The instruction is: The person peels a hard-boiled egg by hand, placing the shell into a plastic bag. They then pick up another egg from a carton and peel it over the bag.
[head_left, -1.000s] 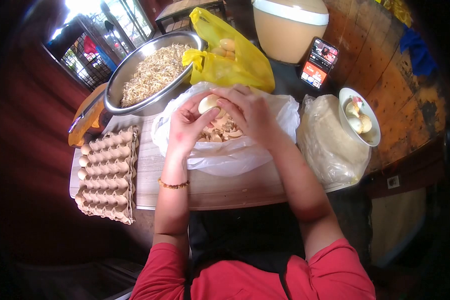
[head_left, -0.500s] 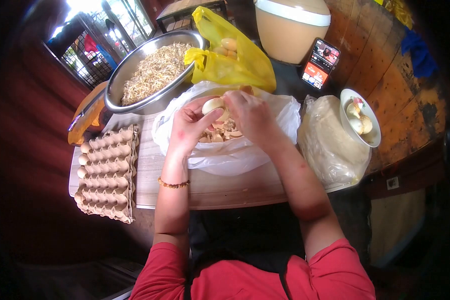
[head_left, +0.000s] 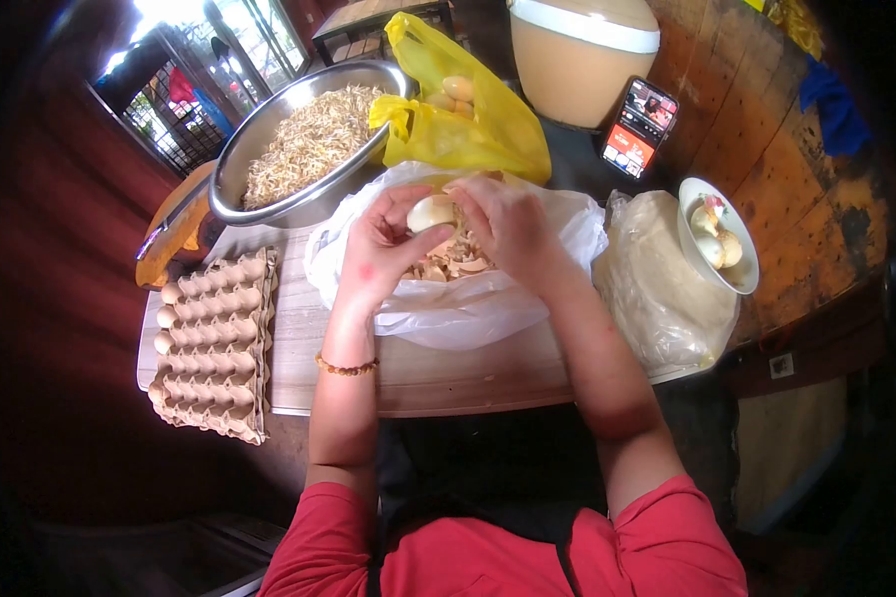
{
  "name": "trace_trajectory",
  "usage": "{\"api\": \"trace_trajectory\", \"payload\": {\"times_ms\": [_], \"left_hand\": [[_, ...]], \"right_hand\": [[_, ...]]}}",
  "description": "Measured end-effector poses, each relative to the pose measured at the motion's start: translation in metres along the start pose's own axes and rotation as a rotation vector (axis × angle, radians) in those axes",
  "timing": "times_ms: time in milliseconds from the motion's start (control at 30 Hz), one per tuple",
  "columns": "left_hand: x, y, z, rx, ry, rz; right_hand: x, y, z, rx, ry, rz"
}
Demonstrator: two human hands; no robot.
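Note:
A pale boiled egg (head_left: 432,212) is held between both hands above a white plastic bag (head_left: 468,303) that holds broken eggshell pieces (head_left: 453,261). My left hand (head_left: 378,249) cups the egg from the left and below. My right hand (head_left: 508,224) grips it from the right, fingertips on its top. A bead bracelet sits on my left wrist.
A yellow bag (head_left: 463,114) with eggs and a steel bowl of sprouts (head_left: 304,144) lie behind. Stacked egg trays (head_left: 214,343) sit left. A white bowl (head_left: 722,234) with peeled eggs, a clear bag (head_left: 657,284), a phone (head_left: 637,124) and a beige jar (head_left: 577,50) are right.
The egg has turned a little in my hands and my right fingers have shifted over its top. Both hands stay above the white bag.

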State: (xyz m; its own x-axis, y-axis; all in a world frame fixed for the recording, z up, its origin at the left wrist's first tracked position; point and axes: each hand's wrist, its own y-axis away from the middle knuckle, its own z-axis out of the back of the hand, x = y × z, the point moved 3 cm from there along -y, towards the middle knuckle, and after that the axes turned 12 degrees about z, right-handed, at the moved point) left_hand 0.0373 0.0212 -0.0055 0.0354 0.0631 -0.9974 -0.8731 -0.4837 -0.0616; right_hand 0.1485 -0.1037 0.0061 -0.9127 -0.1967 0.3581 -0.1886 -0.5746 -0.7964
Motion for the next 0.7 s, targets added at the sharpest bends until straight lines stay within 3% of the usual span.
{"api": "trace_trajectory", "payload": {"times_ms": [267,533,700], "left_hand": [[-0.0025,0.0000,0.0002,-0.021,-0.099,-0.058],[-0.0089,0.0053,-0.0033,0.008,-0.097,-0.002],[-0.0068,0.0042,-0.0021,0.039,-0.079,0.015]], "right_hand": [[0.0023,-0.0017,0.0005,0.005,-0.116,0.118],[0.0046,0.0024,-0.0016,0.078,0.156,0.236],[0.0039,0.0045,-0.0017,0.099,0.156,0.178]]}}
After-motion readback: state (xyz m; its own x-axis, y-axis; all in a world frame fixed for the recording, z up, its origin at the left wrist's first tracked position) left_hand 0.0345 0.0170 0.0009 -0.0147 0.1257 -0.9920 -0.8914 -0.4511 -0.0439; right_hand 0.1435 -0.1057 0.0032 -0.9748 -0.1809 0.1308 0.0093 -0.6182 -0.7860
